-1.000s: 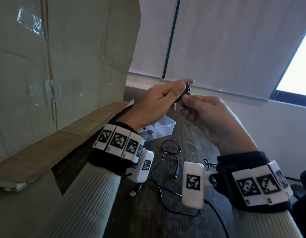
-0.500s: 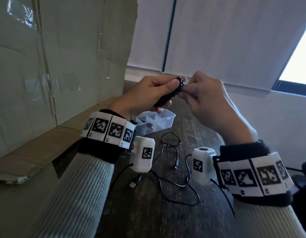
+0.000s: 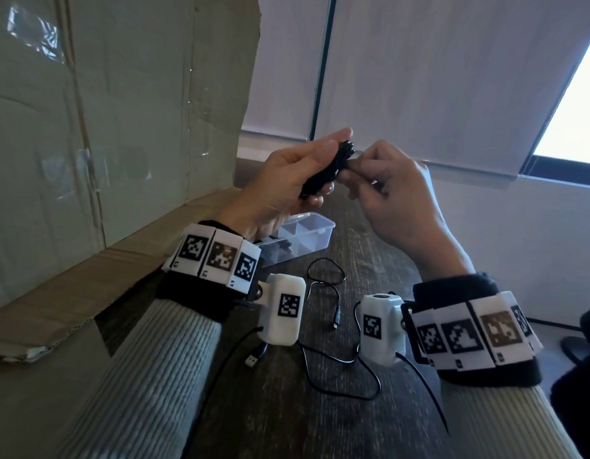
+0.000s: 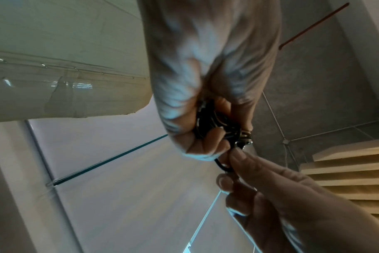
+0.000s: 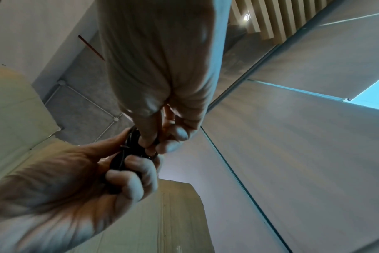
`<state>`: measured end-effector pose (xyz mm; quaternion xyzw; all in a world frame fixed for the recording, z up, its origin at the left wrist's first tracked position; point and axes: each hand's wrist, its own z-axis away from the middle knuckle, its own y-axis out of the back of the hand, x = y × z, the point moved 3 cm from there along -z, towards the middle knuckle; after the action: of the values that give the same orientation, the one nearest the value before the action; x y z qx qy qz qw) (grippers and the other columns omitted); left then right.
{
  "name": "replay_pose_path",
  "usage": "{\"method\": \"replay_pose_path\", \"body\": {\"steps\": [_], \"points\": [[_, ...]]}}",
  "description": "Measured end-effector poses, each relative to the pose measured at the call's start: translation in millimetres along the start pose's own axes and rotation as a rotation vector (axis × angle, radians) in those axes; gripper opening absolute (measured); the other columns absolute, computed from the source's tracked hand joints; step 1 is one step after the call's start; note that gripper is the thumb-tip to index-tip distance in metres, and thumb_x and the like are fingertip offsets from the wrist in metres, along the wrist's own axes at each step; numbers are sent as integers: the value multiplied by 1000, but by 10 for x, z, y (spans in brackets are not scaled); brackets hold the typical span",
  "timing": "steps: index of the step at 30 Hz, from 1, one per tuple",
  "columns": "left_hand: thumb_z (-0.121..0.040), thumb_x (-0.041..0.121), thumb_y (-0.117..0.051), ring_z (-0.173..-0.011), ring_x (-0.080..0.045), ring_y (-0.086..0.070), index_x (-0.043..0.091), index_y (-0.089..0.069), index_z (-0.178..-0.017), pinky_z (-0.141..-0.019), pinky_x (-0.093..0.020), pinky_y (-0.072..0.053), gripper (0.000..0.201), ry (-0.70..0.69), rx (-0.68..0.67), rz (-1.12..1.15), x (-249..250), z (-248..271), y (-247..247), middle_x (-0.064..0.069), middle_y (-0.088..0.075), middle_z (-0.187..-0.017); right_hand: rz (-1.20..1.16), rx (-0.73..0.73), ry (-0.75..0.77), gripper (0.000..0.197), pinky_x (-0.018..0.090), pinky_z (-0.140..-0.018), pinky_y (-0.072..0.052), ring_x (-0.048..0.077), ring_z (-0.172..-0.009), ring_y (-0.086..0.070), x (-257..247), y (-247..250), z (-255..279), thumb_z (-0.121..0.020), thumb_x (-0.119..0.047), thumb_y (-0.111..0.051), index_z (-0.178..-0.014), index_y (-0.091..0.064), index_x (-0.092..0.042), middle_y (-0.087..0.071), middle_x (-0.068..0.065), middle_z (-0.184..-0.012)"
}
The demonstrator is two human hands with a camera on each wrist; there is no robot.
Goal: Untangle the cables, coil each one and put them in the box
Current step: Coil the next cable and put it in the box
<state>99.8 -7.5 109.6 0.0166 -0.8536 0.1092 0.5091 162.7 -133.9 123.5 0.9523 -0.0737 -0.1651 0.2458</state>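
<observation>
A coiled black cable (image 3: 323, 175) is held up above the table. My left hand (image 3: 295, 180) grips the coil (image 4: 208, 123) between thumb and curled fingers. My right hand (image 3: 383, 183) pinches the cable's loose end (image 4: 224, 166) at the top of the coil (image 5: 119, 162). A metal plug tip (image 4: 246, 139) shows beside the coil. A second thin black cable (image 3: 333, 313) lies loose on the dark wooden table (image 3: 287, 409), its USB plug (image 3: 254, 359) near my left wrist. The clear plastic box (image 3: 315, 238) with compartments stands under my left hand and holds something dark in its near part.
A large cardboard sheet (image 3: 105, 127) leans upright along the left side of the table, with a folded flap (image 3: 72, 309) at its base. Closed window blinds (image 3: 436, 77) cover the wall behind. The wrist cameras' own black cords (image 3: 422, 392) hang by my forearms.
Both hands have shifted slightly with the coil. The right hand turned from palm-up under the coil to pinching the cable end at its top. The loose cable on the table has not moved.
</observation>
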Motion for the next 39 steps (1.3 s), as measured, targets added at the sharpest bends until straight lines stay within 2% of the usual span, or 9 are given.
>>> {"method": "replay_pose_path", "body": {"steps": [4, 7, 12, 17, 22, 27, 30, 32, 39], "points": [[-86, 19, -65, -65, -15, -61, 17, -70, -109, -61, -29, -57, 23, -145, 144, -49, 17, -30, 24, -4, -72, -85, 13, 88, 43, 14, 2, -60, -32, -3, -60, -43, -38, -5, 4, -88, -10, -66, -81, -74, -1, -48, 0, -75], [-89, 18, -64, -77, -17, -69, 22, -69, -111, -64, -36, -61, 23, -208, 135, -156, 21, -11, 13, -2, -74, -95, 20, 115, 48, 16, 1, -58, -31, -7, -61, -46, -30, -28, 16, -89, -9, -65, -80, -74, 1, -47, 0, -75], [-96, 20, -53, -71, -8, -50, 26, -53, -130, -55, -20, -47, 34, -279, 24, -294, 36, -21, -37, 3, -63, -93, 40, 169, 86, 18, 3, -58, -30, 6, -61, -39, -19, 23, 0, -89, -9, -65, -80, -74, 3, -51, 8, -74], [-90, 20, -49, -69, -9, -46, 24, -49, -133, -56, -18, -35, 43, -219, -56, -146, -24, -44, -60, 2, -63, -101, 64, 97, 122, 16, 2, -61, -32, 0, -61, -46, -22, 84, 2, -90, -10, -64, -89, -76, 0, -46, 0, -76], [-89, 22, -53, -66, -10, -44, 25, -59, -127, -52, -18, -34, 39, -221, -7, -148, -33, -64, -66, -14, -55, -97, 78, 64, 84, 15, 5, -60, -34, 16, -64, -49, -22, 52, 15, -90, -9, -62, -88, -74, 0, -53, 9, -79], [-97, 17, -50, -66, -10, -47, 22, -61, -125, -52, -21, -34, 30, -132, 24, -151, -57, -50, 13, -7, -61, -93, 85, -106, 19, 12, 24, -63, -43, 24, -75, -59, -15, 10, 11, -85, -4, -64, -77, -59, -12, -53, 5, -86], [-98, 15, -47, -65, -11, -45, 17, -56, -130, -51, -18, -35, 33, -123, 19, -146, -20, -43, 2, -11, -58, -97, 5, 14, 20, 2, 29, -68, -50, 19, -74, -59, 25, 43, 19, -81, -9, -70, -82, -70, -8, -54, -3, -81], [-99, 16, -46, -64, -11, -45, 15, -56, -130, -49, -17, -35, 33, -125, 3, -107, -2, -42, -5, -12, -56, -96, -119, 146, 12, 12, 24, -69, -50, 14, -74, -60, 54, 81, 23, -79, -14, -73, -90, -77, -10, -57, -9, -78], [-98, 17, -45, -66, -11, -51, 14, -62, -116, -51, -17, -38, 25, -61, -61, 19, -29, -31, -66, -2, -59, -79, -367, 218, -31, 13, 32, -75, -58, 19, -77, -69, 78, 109, 41, -76, -4, -77, -89, -76, -7, -70, 8, -82]]}}
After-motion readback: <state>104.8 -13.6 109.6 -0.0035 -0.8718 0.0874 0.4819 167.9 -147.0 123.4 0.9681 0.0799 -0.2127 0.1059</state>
